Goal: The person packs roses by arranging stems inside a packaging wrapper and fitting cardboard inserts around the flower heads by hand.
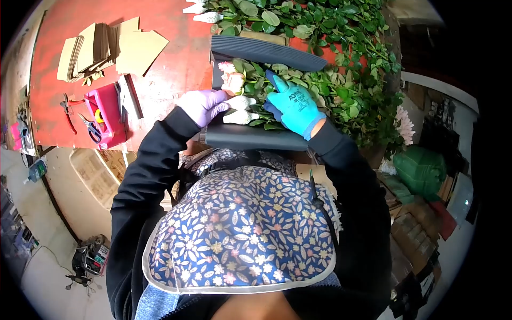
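Observation:
My left hand [205,106], in a purple glove, has its fingers closed at the edge of a rose head in a white net sleeve [241,103]. A second white-netted rose head [241,117] lies just below it. Pink roses [232,80] rest above these in the dark ridged trough [256,140]. My right hand [296,106], in a bright blue glove with dark fingertips, is curled around the leafy rose stems [259,113] behind the heads. Leaves partly hide its grip.
Cardboard pieces [141,50] are stacked on the red table [176,32]. A pink box [106,117], scissors [92,128] and red-handled pliers [69,112] lie at the left. More leafy stems [341,21] fill the back and right. A green bundle [421,169] sits beyond the right edge.

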`<state>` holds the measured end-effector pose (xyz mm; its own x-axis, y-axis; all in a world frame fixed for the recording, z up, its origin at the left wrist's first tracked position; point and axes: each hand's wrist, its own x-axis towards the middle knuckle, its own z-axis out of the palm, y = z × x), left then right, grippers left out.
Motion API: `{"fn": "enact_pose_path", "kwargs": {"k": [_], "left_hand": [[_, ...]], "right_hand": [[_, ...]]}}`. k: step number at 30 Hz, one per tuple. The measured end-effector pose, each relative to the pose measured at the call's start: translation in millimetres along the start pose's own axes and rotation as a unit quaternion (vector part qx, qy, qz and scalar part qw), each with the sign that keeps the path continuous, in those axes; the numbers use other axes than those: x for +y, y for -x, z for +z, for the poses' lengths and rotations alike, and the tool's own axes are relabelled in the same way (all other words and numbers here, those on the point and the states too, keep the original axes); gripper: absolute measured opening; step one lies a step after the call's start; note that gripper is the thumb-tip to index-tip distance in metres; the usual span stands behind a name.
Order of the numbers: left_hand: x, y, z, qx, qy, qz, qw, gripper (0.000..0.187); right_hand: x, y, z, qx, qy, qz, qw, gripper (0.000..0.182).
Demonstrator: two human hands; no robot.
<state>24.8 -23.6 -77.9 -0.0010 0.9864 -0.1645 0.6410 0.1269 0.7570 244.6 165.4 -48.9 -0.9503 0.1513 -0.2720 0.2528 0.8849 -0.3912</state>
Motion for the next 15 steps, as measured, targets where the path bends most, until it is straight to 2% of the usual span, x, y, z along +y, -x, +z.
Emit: {"fn": "enact_pose_path", "kwargs": {"k": [2, 3, 4, 5, 6, 7, 9, 10, 11, 12, 13, 14, 15], "left_hand": [[-0.9, 10.6, -13.7, 0.068, 0.016, 0.014, 0.997, 0.020], [-6.1, 20.6, -21.4, 0.158, -0.029, 0.028, 0.987, 0.020], [-20.9, 37.5, -29.0, 0.244, -0.015, 0.020, 0.970, 0.019], [-20.4, 61.8, -56.5, 0.164, -0.010, -0.085, 0.983, 0.018], [-34.2, 95.7, -64.9, 0.126, -0.059, -0.126, 0.982, 0.020], [-45.3, 133.0, -62.9, 0.137, -0.038, -0.128, 0.982, 0.021], [-80.0, 228.4, -43.2, 0.074, -0.035, -0.252, 0.964, 0.024], [-88.9, 277.9, -22.3, 0.079, -0.059, -0.309, 0.946, 0.025], [-91.8, 317.8, -7.4, 0.028, -0.021, -0.446, 0.894, 0.026], [-104.1, 358.9, 17.0, 0.007, -0.066, -0.484, 0.873, 0.028], [-114.3, 391.1, 36.5, -0.090, -0.140, -0.505, 0.847, 0.032], [-110.6, 402.6, 49.9, -0.213, -0.158, -0.598, 0.756, 0.050], [-80.2, 388.1, 40.6, -0.265, -0.173, -0.609, 0.727, 0.060]], "right_hand": [[0.2, 0.3, 3.2, 0.012, -0.030, -0.001, 0.999, 0.014], [-2.5, -1.5, 0.7, 0.002, -0.002, 0.012, 1.000, 0.013], [-4.7, -1.9, -1.2, -0.009, 0.025, 0.024, 0.999, 0.012], [-4.6, 0.8, -2.0, -0.010, 0.024, 0.024, 0.999, 0.012], [-0.6, 1.7, -4.2, 0.005, -0.020, 0.007, 1.000, 0.010], [2.5, 1.9, -6.2, 0.019, -0.065, -0.010, 0.998, 0.010], [-1.2, 1.1, -21.5, 0.030, -0.099, -0.016, 0.995, 0.013], [-2.9, 2.6, -23.2, 0.041, -0.135, -0.013, 0.990, 0.017], [3.8, 3.1, -15.2, 0.022, -0.230, 0.014, 0.973, 0.017], [-1.0, 5.6, -27.9, 0.029, -0.221, 0.018, 0.975, 0.021], [-5.6, 8.0, -40.7, 0.037, -0.212, 0.022, 0.976, 0.027], [-10.2, 10.1, -51.5, 0.092, -0.122, -0.025, 0.988, 0.030], [-22.4, 12.2, -72.7, 0.096, -0.097, -0.011, 0.991, 0.031]]}}
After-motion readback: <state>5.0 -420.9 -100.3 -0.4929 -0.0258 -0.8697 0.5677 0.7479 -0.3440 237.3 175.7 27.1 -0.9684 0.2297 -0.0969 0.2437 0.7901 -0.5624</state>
